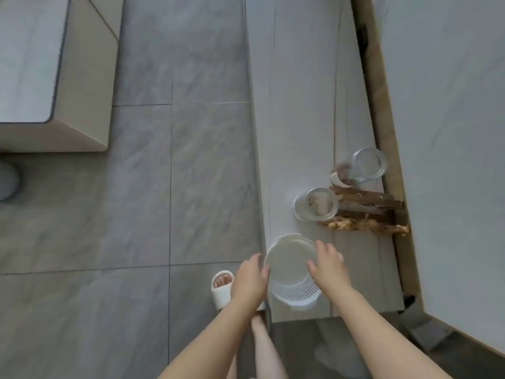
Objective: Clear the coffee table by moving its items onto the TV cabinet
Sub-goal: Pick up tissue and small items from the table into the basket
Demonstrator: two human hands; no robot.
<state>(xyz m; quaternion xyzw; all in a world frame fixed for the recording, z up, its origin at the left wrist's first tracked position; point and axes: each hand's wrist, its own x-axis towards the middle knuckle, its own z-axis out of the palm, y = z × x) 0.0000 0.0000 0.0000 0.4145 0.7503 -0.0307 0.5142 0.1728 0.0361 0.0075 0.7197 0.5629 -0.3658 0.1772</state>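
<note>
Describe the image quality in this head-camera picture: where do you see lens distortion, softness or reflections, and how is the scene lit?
Head view: wide-angle bending curves the TV cabinet edge and the coffee table corner; light is soft and even, with no hard shadows; the two glass jars look smeared, their contents unreadable; both hands, left hand and right hand, and the white colander are slightly soft.

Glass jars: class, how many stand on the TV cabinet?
2. One glass jar stands near the wall; the other glass jar stands nearer the cabinet's front edge, beyond the white strainer basket. None seems hidden.
</note>
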